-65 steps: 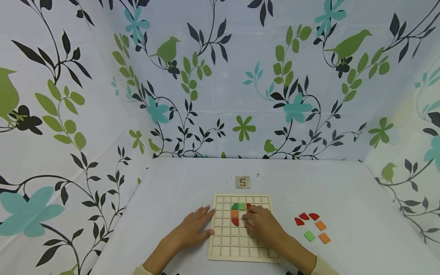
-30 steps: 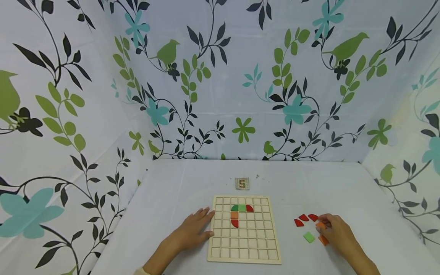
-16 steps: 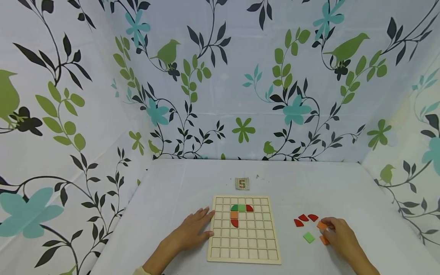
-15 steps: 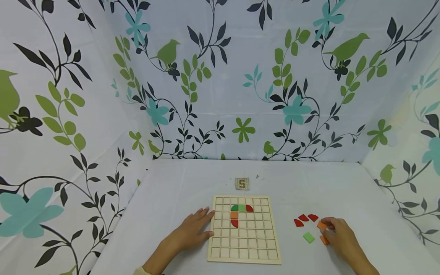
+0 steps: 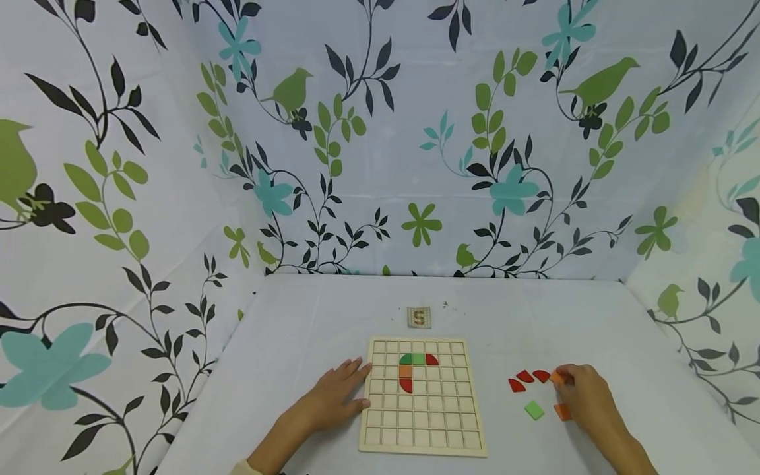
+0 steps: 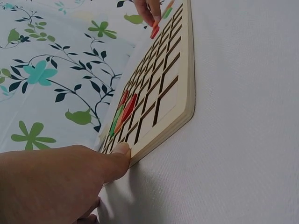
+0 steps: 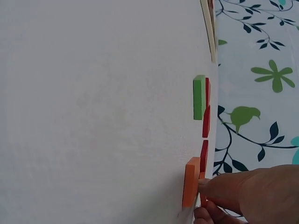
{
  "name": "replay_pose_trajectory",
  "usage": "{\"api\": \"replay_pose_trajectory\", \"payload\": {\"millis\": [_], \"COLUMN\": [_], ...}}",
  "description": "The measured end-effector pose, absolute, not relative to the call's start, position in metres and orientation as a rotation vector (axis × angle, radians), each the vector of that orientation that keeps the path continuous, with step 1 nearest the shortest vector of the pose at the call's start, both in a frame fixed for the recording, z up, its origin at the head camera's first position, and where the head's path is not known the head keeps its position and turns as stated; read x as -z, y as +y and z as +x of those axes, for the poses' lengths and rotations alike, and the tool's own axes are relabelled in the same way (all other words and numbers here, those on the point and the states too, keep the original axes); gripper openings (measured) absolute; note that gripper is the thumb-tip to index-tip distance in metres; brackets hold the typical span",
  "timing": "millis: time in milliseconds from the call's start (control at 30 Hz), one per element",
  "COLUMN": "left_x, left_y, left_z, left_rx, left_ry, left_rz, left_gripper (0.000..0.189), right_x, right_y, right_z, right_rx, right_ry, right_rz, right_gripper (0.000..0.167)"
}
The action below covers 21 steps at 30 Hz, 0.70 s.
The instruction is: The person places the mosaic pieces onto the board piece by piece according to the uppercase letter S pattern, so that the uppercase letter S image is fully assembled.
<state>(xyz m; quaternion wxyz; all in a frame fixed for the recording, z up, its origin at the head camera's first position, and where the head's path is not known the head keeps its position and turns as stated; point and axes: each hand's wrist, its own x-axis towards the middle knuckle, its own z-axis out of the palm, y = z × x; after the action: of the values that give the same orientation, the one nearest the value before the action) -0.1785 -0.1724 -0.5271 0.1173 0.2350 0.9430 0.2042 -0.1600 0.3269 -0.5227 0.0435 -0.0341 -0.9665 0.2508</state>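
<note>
A wooden grid board (image 5: 421, 421) lies on the table with red, green and orange pieces set in its upper cells. My left hand (image 5: 334, 396) rests at the board's left edge, fingers spread; in the left wrist view its thumb (image 6: 122, 149) touches the rim. Off to the right, my right hand (image 5: 584, 396) pinches an orange square tile (image 5: 557, 377) between thumb and fingers, close to the tabletop. Below it lies a second orange tile (image 5: 562, 412), partly covered by the hand. The right wrist view shows the pinched tile mostly hidden behind the thumb (image 7: 210, 186).
Red quarter-circle pieces (image 5: 525, 376) lie left of my right hand, with a light green square tile (image 5: 534, 410) below them. A small patterned square marked like an S or 5 (image 5: 419, 317) sits behind the board. Patterned cloth (image 5: 380, 165) walls the table.
My right hand went from the board to the loose pieces and took the orange tile, shifting it slightly away, toward the red pieces. The left hand stayed put.
</note>
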Motion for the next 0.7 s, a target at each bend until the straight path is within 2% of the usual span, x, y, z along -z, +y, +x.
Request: {"api": "replay_pose_trajectory", "payload": {"millis": [400, 700], "left_x": [0.526, 0.524], "left_y": [-0.173, -0.173], "left_z": [-0.179, -0.177], "left_rx": [-0.602, -0.608], "left_ry": [2.767, 2.751], "left_rz": [0.694, 0.679], "left_gripper": [0.073, 0.074], "right_x": [0.527, 0.529], "right_y": [0.322, 0.262], "right_z": [-0.199, -0.211], "right_rx": [-0.790, -0.835], "right_ry": [-2.891, -2.902], "right_rz": [-0.012, 0.091], "right_gripper": [0.026, 0.029]}}
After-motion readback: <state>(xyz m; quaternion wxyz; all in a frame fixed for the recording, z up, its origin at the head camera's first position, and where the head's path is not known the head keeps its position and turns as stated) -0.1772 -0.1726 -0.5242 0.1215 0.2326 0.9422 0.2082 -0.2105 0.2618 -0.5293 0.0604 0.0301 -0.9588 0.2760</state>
